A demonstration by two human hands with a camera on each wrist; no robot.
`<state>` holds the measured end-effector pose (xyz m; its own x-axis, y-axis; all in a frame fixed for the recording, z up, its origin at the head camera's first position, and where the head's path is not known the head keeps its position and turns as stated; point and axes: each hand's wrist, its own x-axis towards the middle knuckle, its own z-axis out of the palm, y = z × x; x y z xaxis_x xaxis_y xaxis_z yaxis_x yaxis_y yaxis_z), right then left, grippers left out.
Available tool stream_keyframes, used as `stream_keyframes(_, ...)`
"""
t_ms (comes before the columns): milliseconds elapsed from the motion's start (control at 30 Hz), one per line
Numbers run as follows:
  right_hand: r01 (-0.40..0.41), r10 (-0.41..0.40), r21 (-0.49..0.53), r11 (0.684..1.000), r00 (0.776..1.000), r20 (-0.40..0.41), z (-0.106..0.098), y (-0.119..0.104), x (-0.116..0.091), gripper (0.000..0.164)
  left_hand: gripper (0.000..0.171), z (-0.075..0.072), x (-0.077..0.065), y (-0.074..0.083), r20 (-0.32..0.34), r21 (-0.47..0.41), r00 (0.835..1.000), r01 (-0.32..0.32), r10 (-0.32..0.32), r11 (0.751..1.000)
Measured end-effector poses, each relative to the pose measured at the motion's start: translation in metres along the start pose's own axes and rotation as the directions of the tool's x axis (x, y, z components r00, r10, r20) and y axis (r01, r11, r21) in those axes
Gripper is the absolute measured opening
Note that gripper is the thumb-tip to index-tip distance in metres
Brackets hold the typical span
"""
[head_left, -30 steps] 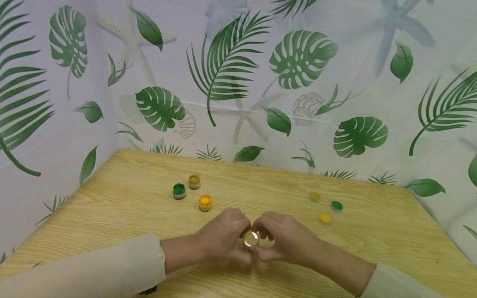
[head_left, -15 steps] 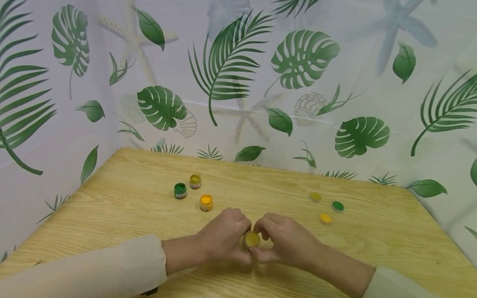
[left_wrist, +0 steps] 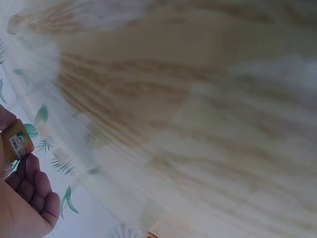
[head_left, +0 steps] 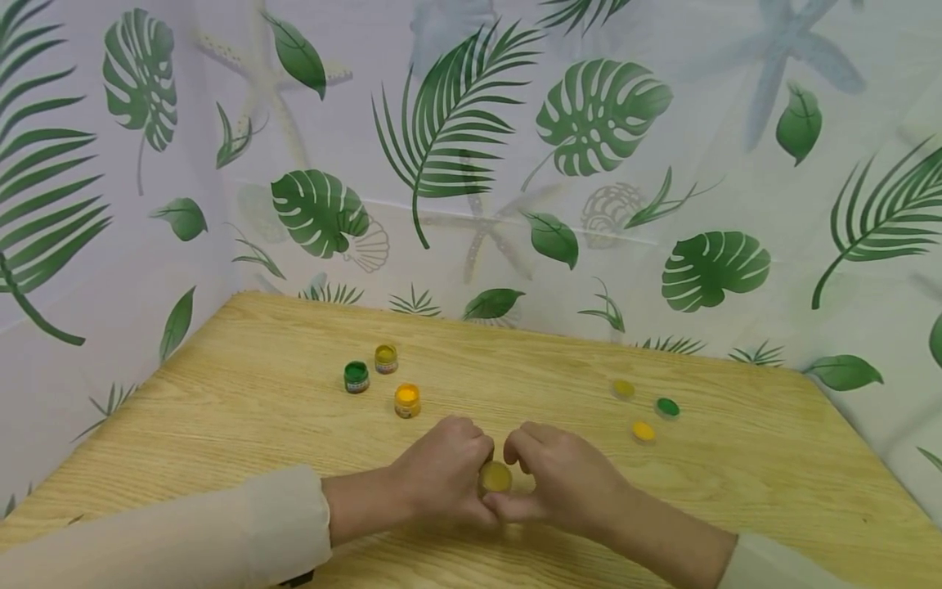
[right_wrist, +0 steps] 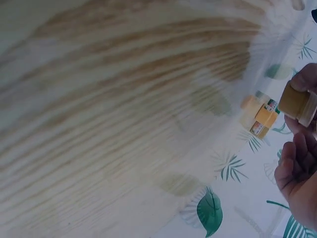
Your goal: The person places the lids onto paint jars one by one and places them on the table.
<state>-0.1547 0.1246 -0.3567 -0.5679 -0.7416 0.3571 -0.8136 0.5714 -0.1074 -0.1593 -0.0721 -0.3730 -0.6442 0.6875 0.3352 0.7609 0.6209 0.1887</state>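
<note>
A small mustard-coloured paint jar (head_left: 486,489) is between my two hands above the near part of the table. My left hand (head_left: 445,473) grips its body from the left; in the left wrist view, the jar (left_wrist: 17,140) shows a printed label. My right hand (head_left: 570,478) is curled at the round lid (head_left: 497,476), with the thumb against its near edge and the forefinger bent on its far right side. The right wrist view shows the jar (right_wrist: 293,100) with the lid's pale rim (right_wrist: 308,110) beside it. Some fingertips are hidden behind the jar and hands.
Open jars of green paint (head_left: 356,378), olive-yellow paint (head_left: 386,360) and orange-yellow paint (head_left: 407,401) stand at the left on the wooden table (head_left: 294,433). Lids in green (head_left: 667,407), olive (head_left: 623,388) and yellow (head_left: 643,432) lie at the right. A leaf-patterned cloth hangs behind.
My right thumb has slid slightly left along the lid's near edge, and the forefinger has shifted a little right. The bright glare on the lid has gone. Jars and lids on the table stay put.
</note>
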Motion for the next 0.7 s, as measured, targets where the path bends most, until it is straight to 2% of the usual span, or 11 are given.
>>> stream_keyframes(167,0.031,-0.034,0.048,0.998,0.998,0.050,-0.0050,0.0020,0.0013,0.027,0.025,0.0005,0.0000,-0.0025,0.032,-0.080,0.999,0.010,-0.008,0.997)
stream_keyframes(333,0.067,-0.072,0.085,0.994,0.996,0.061,-0.0082,0.0015,0.0043,0.024,0.021,0.0008,0.0001,-0.0034,0.024,-0.132,1.000,-0.012,0.015,0.991)
stream_keyframes(500,0.102,-0.109,0.105,0.989,0.993,0.056,-0.0089,0.0017,0.0062,0.023,0.022,0.0003,0.0004,-0.0033,0.027,-0.127,0.999,-0.020,0.023,0.992)
stream_keyframes(700,0.129,-0.138,0.136,0.982,0.989,0.059,-0.0074,0.0027,0.0069,0.023,0.023,0.0005,0.0013,-0.0037,0.074,-0.160,0.997,0.007,0.005,0.987)
